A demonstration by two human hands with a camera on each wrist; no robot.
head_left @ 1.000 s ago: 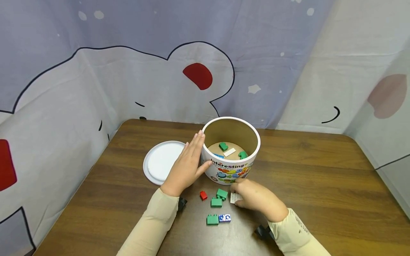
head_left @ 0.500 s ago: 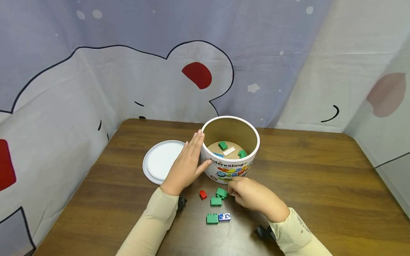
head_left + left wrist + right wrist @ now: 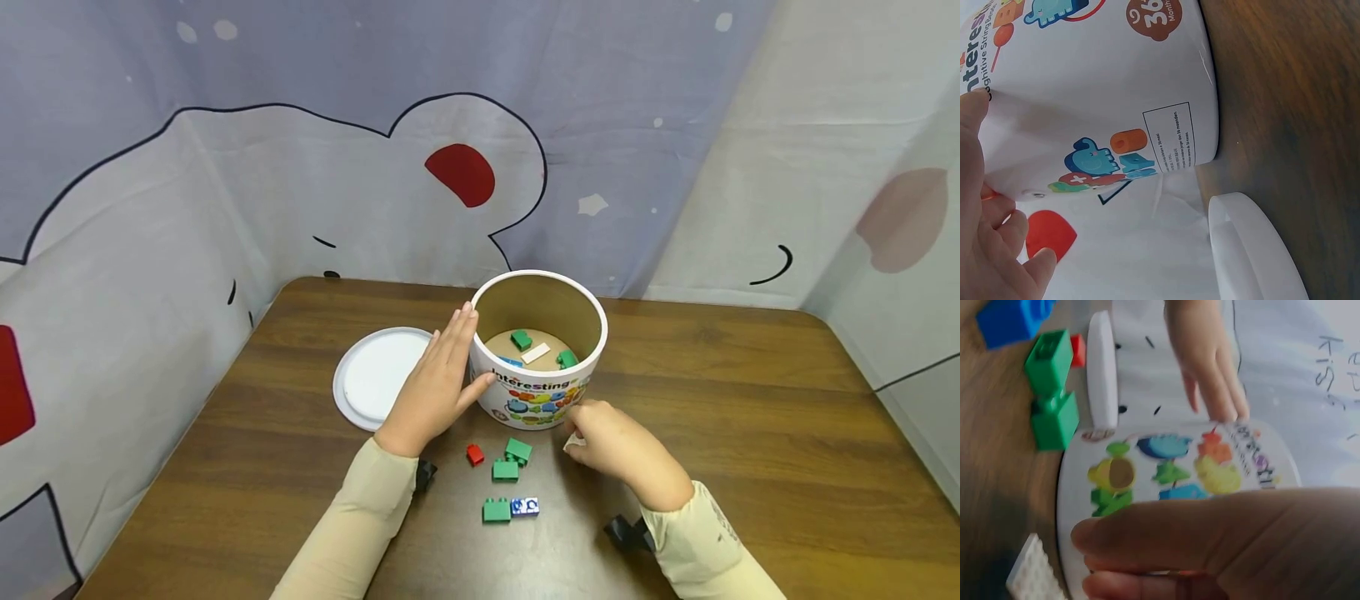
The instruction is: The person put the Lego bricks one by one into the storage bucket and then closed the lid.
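Right wrist + head | white brick (image 3: 1036,573) at right grip (image 3: 618,450) fingertips, counter (image 3: 750,433) side, near foot of bucket (image 3: 534,404); long axis cut off, unreadable | right fingers curled, can't tell if pinching brick | left grip (image 3: 431,387) farther, fingers straight against bucket

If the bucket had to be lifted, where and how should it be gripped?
I'd hold the bucket by opposite sides, just under the rim, one hand coming from the left, one from the right. It stands upright, round and open-topped, with small bricks inside, so a level hold should keep them in. Loose bricks lie on the near side.
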